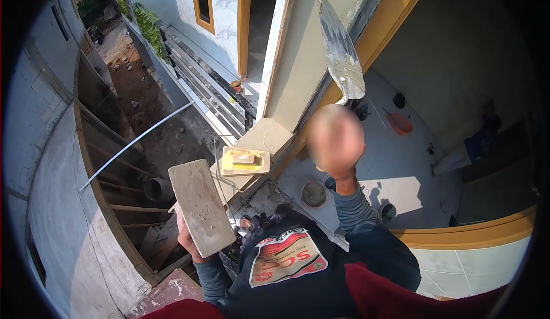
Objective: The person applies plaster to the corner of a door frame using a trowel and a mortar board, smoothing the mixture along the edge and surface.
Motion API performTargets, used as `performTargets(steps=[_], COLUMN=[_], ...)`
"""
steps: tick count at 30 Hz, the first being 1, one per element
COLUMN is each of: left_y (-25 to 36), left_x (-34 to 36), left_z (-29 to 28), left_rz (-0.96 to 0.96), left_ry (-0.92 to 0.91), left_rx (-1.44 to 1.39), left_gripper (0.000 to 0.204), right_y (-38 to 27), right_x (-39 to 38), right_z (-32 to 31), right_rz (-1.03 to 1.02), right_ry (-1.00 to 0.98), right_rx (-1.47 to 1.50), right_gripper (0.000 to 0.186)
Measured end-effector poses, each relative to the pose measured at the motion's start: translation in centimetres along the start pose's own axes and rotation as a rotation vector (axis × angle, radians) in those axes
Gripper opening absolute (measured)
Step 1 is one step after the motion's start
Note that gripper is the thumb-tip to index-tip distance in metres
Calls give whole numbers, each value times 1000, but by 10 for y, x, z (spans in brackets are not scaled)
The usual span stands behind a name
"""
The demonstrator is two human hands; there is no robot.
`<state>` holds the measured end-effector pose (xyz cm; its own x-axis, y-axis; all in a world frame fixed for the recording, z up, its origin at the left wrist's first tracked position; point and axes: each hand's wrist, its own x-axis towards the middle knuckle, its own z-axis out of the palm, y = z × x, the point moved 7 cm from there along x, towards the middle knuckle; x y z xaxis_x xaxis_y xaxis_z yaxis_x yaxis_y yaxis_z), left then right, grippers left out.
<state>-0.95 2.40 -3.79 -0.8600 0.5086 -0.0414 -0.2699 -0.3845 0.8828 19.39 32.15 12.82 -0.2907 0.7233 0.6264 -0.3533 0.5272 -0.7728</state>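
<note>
My left hand [186, 240] is closed around the underside of a flat rectangular mortar board [201, 207], its top smeared with thin grey mortar. Raised against the wall edge, my right hand [336, 141] is blurred but closed around the handle end of a pointed trowel [342, 61]. The blade points up and away and has wet grey mortar on it, beside a plastered wall strip [306, 44]. Between my hands, a hand float [246, 161] with yellow smears and a small block grip lies on a plank [269, 136].
An orange-brown frame [395, 15] borders the wall on the right. Below stand a mortar bucket [314, 194] and a red basin [399, 123]; another person [475, 147] is at far right. On the left, a pale pipe [140, 138] crosses above a deep drop with wooden beams.
</note>
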Motion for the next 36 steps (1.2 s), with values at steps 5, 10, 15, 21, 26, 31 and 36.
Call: performTargets(steps=[5, 10, 15, 21, 26, 31, 36], left_y=[-6, 16, 1, 4, 24, 36, 41], left_x=[-5, 1, 3, 1, -14, -56, -107], left_z=[-5, 40, 42, 22, -10, -63, -88], left_rz=[-124, -110, -182, -57, 6, 176, 276], left_ry=[4, -93, -41, 123, 273, 384, 528], left_rx=[-169, -96, -132, -15, 3, -193, -162], left_gripper=[57, 62, 66, 56, 49, 51, 50], right_y=[58, 81, 108, 100, 127, 147, 145], right_x=[-74, -107, -107, -57, -52, -70, -74], right_z=[-40, -46, -55, 8, 86, 108, 101], right_rz=[308, 896, 1247, 502, 150, 116, 97], right_ry=[-253, -311, -443, -747, -833, -938, -815], right_rx=[-294, -14, 203, -396, -456, -499, -482], right_gripper=[33, 30, 29, 50, 46, 41, 41])
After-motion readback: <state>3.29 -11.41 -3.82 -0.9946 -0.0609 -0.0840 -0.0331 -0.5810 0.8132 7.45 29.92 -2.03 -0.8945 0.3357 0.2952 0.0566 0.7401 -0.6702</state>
